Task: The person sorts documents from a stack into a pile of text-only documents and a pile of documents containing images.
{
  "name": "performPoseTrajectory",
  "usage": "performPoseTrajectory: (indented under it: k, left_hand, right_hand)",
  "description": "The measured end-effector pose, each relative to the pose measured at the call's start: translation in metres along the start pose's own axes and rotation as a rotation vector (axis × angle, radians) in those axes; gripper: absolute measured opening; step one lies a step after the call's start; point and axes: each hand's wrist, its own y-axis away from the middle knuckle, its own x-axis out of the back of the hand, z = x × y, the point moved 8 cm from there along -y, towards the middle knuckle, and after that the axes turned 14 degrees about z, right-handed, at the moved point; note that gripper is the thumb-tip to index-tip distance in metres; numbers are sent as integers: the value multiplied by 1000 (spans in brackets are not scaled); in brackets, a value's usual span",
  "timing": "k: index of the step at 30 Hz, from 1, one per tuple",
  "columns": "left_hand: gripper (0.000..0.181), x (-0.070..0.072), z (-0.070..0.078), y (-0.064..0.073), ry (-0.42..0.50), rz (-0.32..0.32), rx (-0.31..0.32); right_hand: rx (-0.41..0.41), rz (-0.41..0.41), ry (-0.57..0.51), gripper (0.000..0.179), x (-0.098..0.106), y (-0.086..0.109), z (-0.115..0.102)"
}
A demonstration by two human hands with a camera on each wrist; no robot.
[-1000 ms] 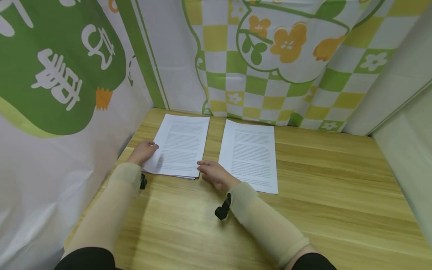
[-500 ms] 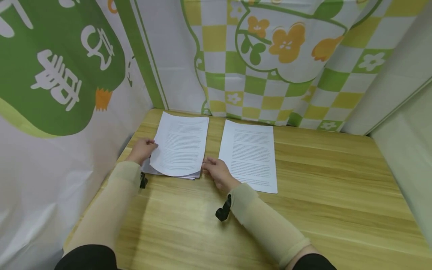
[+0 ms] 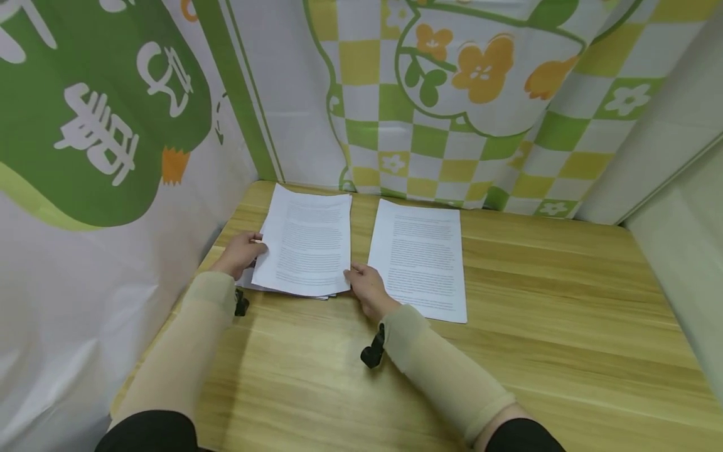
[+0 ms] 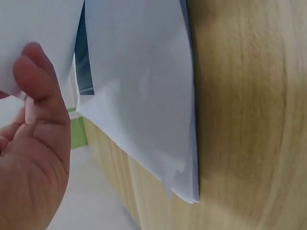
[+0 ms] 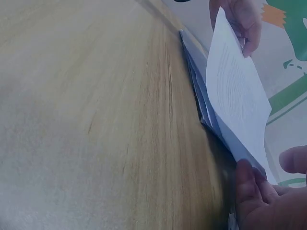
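On the left of the table lies a stack of printed paper (image 3: 244, 281), its top sheet of paper (image 3: 307, 245) raised above the rest and slightly curved. My left hand (image 3: 240, 253) pinches that sheet's left edge, thumb on the printed side. At the sheet's right edge is my right hand (image 3: 369, 290); in the right wrist view its fingers (image 5: 247, 184) touch the sheet from beneath, while the thumb (image 5: 293, 159) stands apart above it. The left wrist view shows the lower papers (image 4: 144, 96), partly bent up, below the left hand (image 4: 36, 143).
Another printed paper (image 3: 418, 263) lies flat to the right, beside my right hand. The wooden table (image 3: 565, 326) extends further right and toward me. A patterned cloth (image 3: 452, 150) hangs along the back edge, and a white and green cloth (image 3: 113, 251) on the left.
The top sheet has come up off the stack, first at its lower left, and shifted a little right. My right hand has moved slightly right, to the sheet's right edge.
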Motion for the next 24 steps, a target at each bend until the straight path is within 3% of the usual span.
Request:
performPoseTrajectory:
  k: [6,10,13,18,24]
  left_hand:
    - [40,-9,-5,1,99,-100,37]
    - [39,-13,-9,1,118,-132,66]
    - [41,-13,-12,-1,104,-117,73]
    - [44,-7,-17,-5,47,-38,86]
    - [41,-3,-22,-6,58,25,114]
  right_hand:
    - [-1,30,16,46,7,-2,0]
    - [15,34,46,46,9,-3,0]
    - [21,31,81,46,12,-1,0]
    - [41,-2,139,44,13,4,-1]
    - [58,-46,175,43,12,7,-2]
